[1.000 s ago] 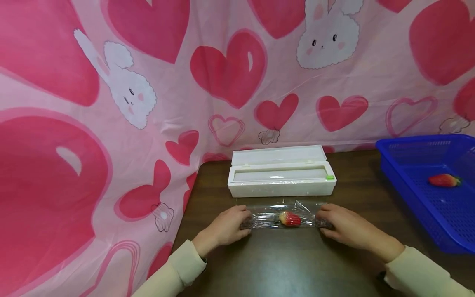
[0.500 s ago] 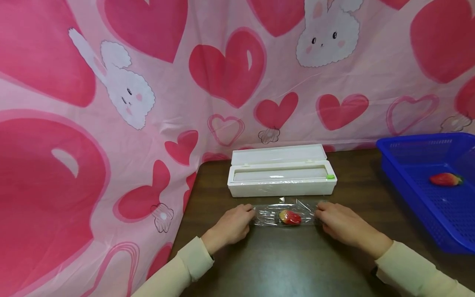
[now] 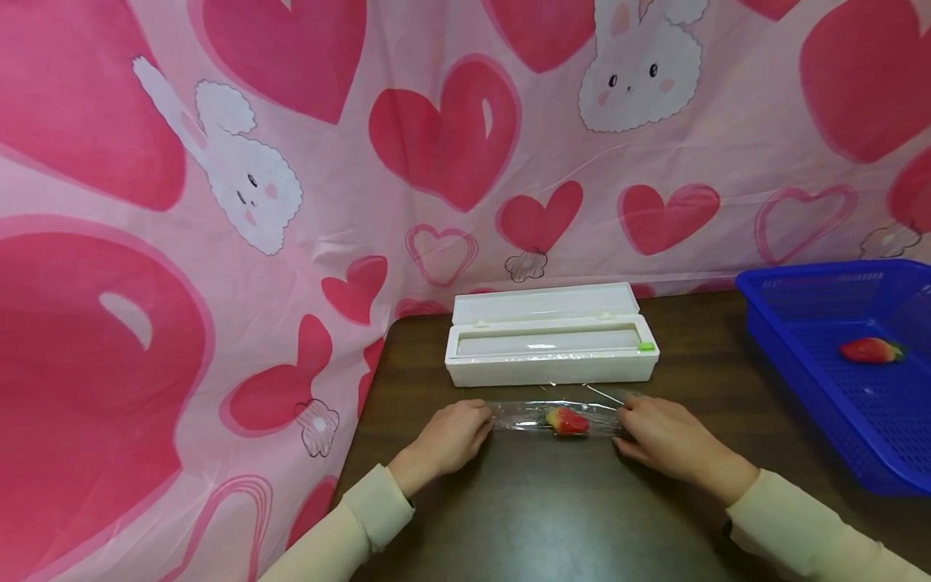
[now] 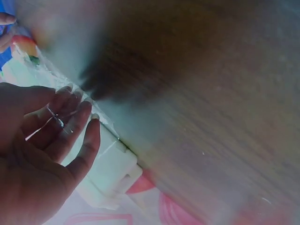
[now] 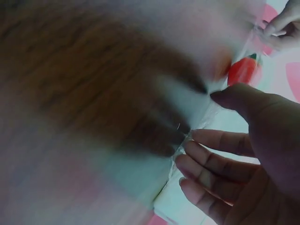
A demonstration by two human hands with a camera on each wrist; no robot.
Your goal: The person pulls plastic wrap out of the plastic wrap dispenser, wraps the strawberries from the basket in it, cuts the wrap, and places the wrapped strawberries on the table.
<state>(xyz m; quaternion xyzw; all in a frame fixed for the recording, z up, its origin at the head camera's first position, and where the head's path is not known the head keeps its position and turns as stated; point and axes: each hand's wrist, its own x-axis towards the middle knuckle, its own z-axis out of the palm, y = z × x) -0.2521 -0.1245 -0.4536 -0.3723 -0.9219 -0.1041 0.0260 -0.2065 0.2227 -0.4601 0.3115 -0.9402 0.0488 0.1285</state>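
Note:
A red and yellow strawberry (image 3: 567, 420) lies inside a flattened strip of clear cling film (image 3: 520, 416) on the table in the head view. At the strip's left end, my left hand (image 3: 452, 435) pinches the film between thumb and curled fingers; shiny film shows among those fingers in the left wrist view. My right hand (image 3: 672, 440) is at the right end. In the right wrist view its thumb (image 5: 234, 99) stands apart from the fingers, and the loosely bent fingertips touch the film's edge.
Just behind the film stands a white cling film dispenser (image 3: 550, 372), lid raised, with a green slider (image 3: 646, 347). At right is a blue plastic basket (image 3: 807, 388) holding another strawberry (image 3: 870, 350). A pink heart-print cloth (image 3: 436, 194) hangs behind the brown table (image 3: 553, 509).
The film's bunched ends have loosened and flattened, and the strip with the strawberry has shifted slightly away. My right hand has moved a little left, its thumb now spread from the fingers.

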